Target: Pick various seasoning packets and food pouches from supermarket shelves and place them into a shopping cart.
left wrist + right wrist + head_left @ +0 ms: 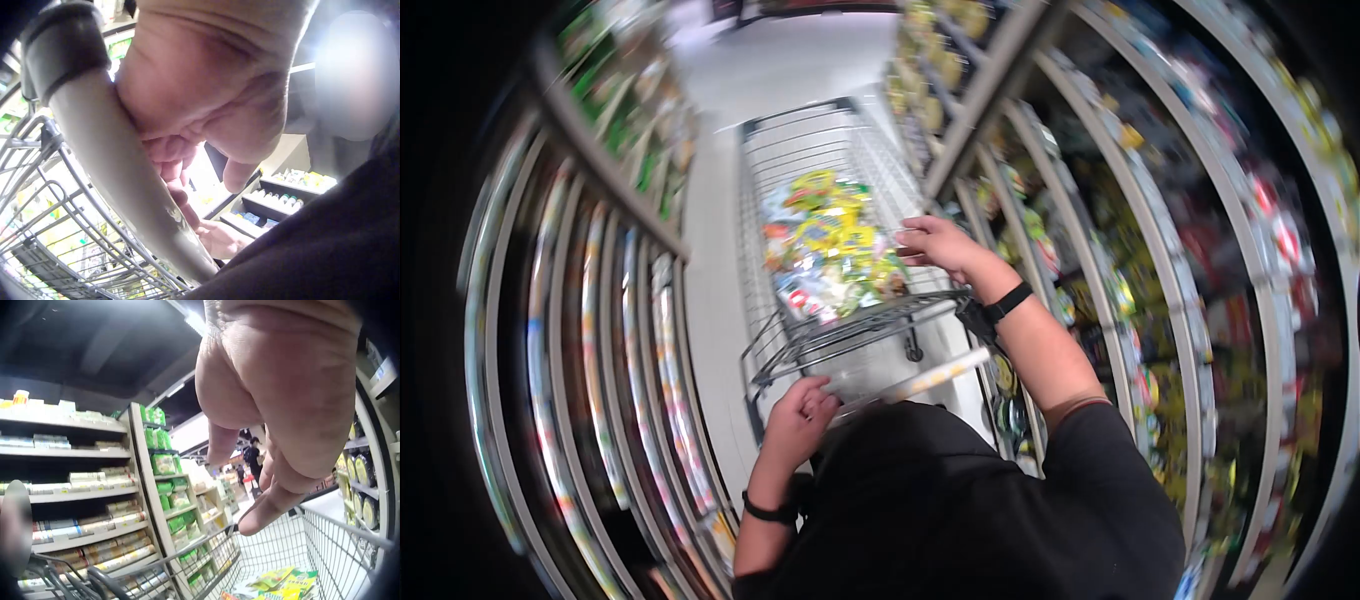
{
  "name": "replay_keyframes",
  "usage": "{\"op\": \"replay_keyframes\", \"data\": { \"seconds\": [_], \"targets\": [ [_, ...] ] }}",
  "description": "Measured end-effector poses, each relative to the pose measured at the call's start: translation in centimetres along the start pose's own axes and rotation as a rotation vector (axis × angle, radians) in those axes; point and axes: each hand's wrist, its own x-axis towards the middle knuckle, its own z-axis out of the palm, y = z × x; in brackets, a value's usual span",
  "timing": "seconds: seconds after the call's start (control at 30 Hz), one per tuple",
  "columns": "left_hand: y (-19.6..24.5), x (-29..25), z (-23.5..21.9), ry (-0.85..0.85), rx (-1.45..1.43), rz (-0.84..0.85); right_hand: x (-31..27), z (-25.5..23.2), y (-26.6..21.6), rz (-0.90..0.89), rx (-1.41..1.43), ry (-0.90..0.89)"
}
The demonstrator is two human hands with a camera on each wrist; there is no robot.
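In the head view, my left hand (798, 420) is at the left end of the cart's pale handle (935, 377), fingers loosely bent. The left wrist view shows its palm and fingers (178, 169) against the side of the handle (128, 162), not visibly wrapped round it. Held out over the right rim of the shopping cart (800, 345), my right hand (945, 248) has relaxed, slightly bent fingers and holds nothing. Yellow and green packets (835, 235) lie in the basket, also low in the right wrist view, where the packets (284, 584) are below the right hand (275, 412).
Stocked shelves (1140, 270) line the right side, and more shelves (600, 350) run along the left. Pale floor (780, 60) extends beyond the cart. A person in dark clothes (253, 461) stands farther off in the right wrist view.
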Motion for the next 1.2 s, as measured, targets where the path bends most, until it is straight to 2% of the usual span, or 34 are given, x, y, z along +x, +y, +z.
{"op": "replay_keyframes", "data": {
  "seconds": [0.03,0.07,0.1,0.2,0.27,0.37,0.4,0.47,0.53,0.6,0.7,0.73,0.8,0.9,1.03,1.13,1.2],
  "targets": [
    [-0.8,0.1,0.1,-0.014,-0.039,-0.003,-1.8,-1.3,0.3,-0.066,0.069,0.010],
    [0.4,0.1,0.7,-0.035,-0.030,0.041,-3.9,-2.7,0.8,-0.137,0.132,0.033],
    [0.9,0.2,0.9,-0.078,-0.087,-0.021,-6.3,-4.0,1.1,-0.163,0.214,0.073],
    [0.3,1.1,2.1,-0.155,-0.020,0.006,-13.8,-8.4,3.6,-0.237,0.381,0.236],
    [1.8,1.7,4.3,-0.211,-0.091,-0.029,-18.6,-12.0,7.1,-0.258,0.384,0.467],
    [3.0,2.7,5.6,-0.305,0.066,-0.006,-24.4,-17.2,14.8,-0.272,0.424,0.863],
    [3.6,3.0,6.2,-0.346,0.153,0.003,-26.6,-18.7,17.2,-0.289,0.381,1.033],
    [4.6,3.4,7.3,-0.375,0.206,-0.009,-31.7,-20.6,20.6,-0.168,0.332,1.454],
    [5.0,3.6,8.3,-0.396,0.263,-0.017,-36.5,-23.6,25.5,-0.273,0.293,1.681],
    [5.2,4.0,9.0,-0.404,0.328,-0.014,-39.7,-24.4,25.5,-0.379,0.353,1.896],
    [5.6,4.2,10.2,-0.401,0.360,0.003,-43.0,-26.8,27.7,-0.260,0.218,1.904],
    [5.8,4.2,10.6,-0.400,0.375,0.016,-43.3,-27.8,28.4,-0.285,0.212,1.887],
    [5.8,4.4,11.3,-0.409,0.383,0.027,-43.3,-28.1,27.4,-0.248,0.310,1.890],
    [6.0,4.4,12.3,-0.420,0.388,0.039,-43.2,-29.7,28.3,-0.224,0.295,1.852],
    [6.5,4.1,13.4,-0.419,0.392,0.041,-42.1,-30.7,29.1,-0.173,0.322,1.936],
    [6.2,3.9,13.7,-0.412,0.399,0.079,-42.1,-30.9,29.1,-0.063,0.242,1.976],
    [6.0,3.8,13.8,-0.407,0.376,0.076,-42.2,-31.1,29.0,-0.101,0.308,1.871]
  ]
}}
